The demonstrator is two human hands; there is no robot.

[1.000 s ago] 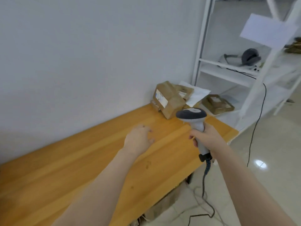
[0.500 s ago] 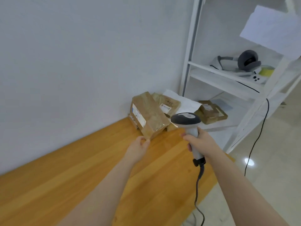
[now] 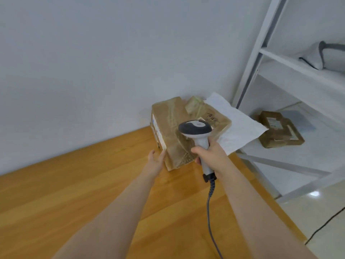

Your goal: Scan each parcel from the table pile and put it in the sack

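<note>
A small pile of brown taped parcels sits at the far end of the wooden table (image 3: 78,186) against the wall. The nearest parcel (image 3: 171,128) stands tilted, its white label facing left. My left hand (image 3: 156,160) lies against its near left edge, fingers fairly straight, thumb up. My right hand (image 3: 211,156) grips the handle of a grey and white barcode scanner (image 3: 196,128), whose head hovers over the pile. A flatter parcel (image 3: 211,116) lies behind, partly hidden by the scanner. The sack is out of view.
A white sheet or bag (image 3: 239,128) hangs over the table's far right corner. A white metal shelf rack (image 3: 291,75) stands to the right, holding another brown parcel (image 3: 280,129) and a grey and white device (image 3: 324,55). The scanner cable (image 3: 210,212) trails down. Glossy floor lies at right.
My left hand has moved forward from the tabletop to the near edge of the front parcel. The scanner in my right hand has come closer over the pile.
</note>
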